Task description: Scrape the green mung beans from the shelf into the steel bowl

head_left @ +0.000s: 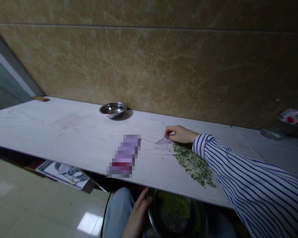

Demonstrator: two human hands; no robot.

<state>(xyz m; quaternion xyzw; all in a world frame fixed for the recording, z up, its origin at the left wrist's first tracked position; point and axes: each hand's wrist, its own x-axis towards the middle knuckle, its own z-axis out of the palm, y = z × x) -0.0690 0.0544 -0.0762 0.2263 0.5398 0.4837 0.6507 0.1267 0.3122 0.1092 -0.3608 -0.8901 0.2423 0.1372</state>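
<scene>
Green plant bits (pixel 192 165) lay in a long patch on the wood-grain tabletop (pixel 76 145), under the right forearm and near the front edge. Below this edge, a deep metal bowl (pixel 152 218), with more green bits inside, was at the person's lap. The small steel basin (pixel 113 109) was well apart, close to the wall. For careful work with small pieces, I judge it was better to hold the thin tool (pixel 161 140) low and lightly, to move few bits at one time, and to steady the bowl. The left hand (pixel 136 216) touched the bowl's rim, its visible fingers near together; how firmly they held, I could not tell. The right hand (pixel 180 134) was just beyond the patch, with thumb and fingertips pinched on the tool, its point directed away from the bits; its exact kind was not clear.
</scene>
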